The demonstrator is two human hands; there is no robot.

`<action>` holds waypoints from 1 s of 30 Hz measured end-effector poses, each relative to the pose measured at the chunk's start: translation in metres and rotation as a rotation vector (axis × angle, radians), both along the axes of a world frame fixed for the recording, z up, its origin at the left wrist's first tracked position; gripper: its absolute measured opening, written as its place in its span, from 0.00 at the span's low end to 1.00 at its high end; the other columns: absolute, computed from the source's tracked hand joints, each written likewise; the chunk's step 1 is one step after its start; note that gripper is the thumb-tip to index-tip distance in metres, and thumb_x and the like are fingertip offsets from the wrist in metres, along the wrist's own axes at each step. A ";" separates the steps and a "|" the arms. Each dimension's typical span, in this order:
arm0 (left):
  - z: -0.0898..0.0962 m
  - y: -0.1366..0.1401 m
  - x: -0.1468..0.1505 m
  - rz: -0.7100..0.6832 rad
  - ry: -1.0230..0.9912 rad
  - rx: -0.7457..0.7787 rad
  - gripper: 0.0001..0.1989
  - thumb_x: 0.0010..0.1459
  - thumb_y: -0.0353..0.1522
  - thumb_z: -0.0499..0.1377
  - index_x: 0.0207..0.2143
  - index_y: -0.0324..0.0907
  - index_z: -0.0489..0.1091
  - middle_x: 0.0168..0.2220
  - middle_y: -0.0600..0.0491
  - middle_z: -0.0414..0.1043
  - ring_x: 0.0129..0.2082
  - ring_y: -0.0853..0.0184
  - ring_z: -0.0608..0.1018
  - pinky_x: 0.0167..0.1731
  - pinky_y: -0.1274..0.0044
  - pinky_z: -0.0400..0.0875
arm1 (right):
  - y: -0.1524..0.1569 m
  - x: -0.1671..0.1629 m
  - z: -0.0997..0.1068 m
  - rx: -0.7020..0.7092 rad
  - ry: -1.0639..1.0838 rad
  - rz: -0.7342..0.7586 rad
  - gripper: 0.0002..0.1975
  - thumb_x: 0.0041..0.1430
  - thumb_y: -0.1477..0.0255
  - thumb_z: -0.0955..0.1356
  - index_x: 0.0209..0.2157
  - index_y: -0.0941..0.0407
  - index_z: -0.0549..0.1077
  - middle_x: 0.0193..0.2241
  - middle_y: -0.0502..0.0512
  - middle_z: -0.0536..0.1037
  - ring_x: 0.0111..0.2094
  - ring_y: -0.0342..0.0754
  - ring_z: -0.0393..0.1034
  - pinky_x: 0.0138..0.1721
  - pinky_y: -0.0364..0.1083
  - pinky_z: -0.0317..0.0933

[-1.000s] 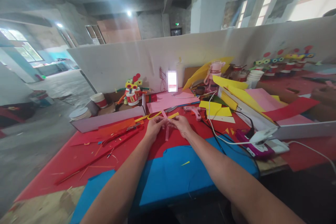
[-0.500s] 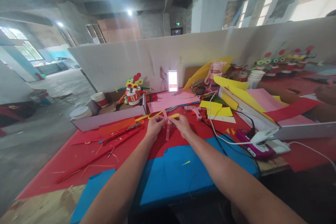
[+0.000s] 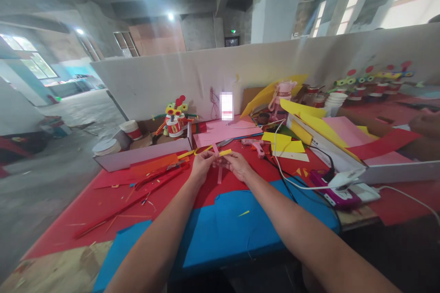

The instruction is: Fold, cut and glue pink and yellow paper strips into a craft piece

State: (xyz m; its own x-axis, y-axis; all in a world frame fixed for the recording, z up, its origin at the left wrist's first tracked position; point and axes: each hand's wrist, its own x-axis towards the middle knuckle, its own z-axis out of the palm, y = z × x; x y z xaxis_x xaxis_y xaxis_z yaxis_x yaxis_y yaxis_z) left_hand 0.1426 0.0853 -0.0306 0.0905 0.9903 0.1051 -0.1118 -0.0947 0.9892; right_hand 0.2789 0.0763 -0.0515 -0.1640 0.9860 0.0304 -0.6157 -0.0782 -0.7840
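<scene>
A pink paper strip [image 3: 219,176] and a yellow paper strip [image 3: 225,152] cross between my hands, over the red table covering. My left hand [image 3: 203,165] is closed, its fingertips pinching the strips near their crossing. From the other side my right hand [image 3: 237,165] grips them too, the yellow strip's end lying above its fingers. One end of the pink strip points away from me, while the other hangs toward me. Fingers hide the crossing itself. Just beyond my hands lie scissors [image 3: 224,143] and a pink glue gun [image 3: 253,146].
Left stands a shallow box [image 3: 144,155] with a paper-cup figure [image 3: 174,121]. Yellow paper pieces [image 3: 287,143] lie right of the glue gun, near a purple power strip [image 3: 333,188] and cables. Blue sheets [image 3: 240,229] cover the near edge. Another person's arm [image 3: 385,128] shows at right.
My right hand's fingers have shifted under the strips, and the yellow strip's end now lies further left, across the fingers. My left hand has barely moved.
</scene>
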 end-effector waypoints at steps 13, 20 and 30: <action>-0.005 0.002 0.001 0.008 -0.019 -0.020 0.11 0.36 0.33 0.69 0.20 0.38 0.71 0.16 0.56 0.69 0.15 0.75 0.67 0.19 0.81 0.60 | -0.006 -0.003 0.004 0.069 -0.097 -0.021 0.19 0.38 0.60 0.78 0.29 0.58 0.79 0.23 0.49 0.77 0.26 0.43 0.71 0.40 0.47 0.70; -0.004 0.000 0.002 0.021 0.003 -0.009 0.10 0.35 0.32 0.69 0.20 0.38 0.73 0.17 0.56 0.70 0.16 0.75 0.66 0.19 0.81 0.60 | -0.005 -0.003 0.005 0.053 -0.104 -0.046 0.20 0.35 0.60 0.78 0.29 0.58 0.79 0.25 0.50 0.78 0.27 0.44 0.72 0.39 0.47 0.70; -0.002 -0.003 0.003 -0.101 -0.026 0.019 0.11 0.40 0.34 0.68 0.26 0.38 0.76 0.19 0.55 0.70 0.17 0.75 0.66 0.20 0.80 0.60 | 0.002 -0.001 -0.002 0.092 -0.204 -0.205 0.18 0.39 0.58 0.76 0.29 0.56 0.77 0.21 0.48 0.75 0.25 0.44 0.69 0.33 0.46 0.68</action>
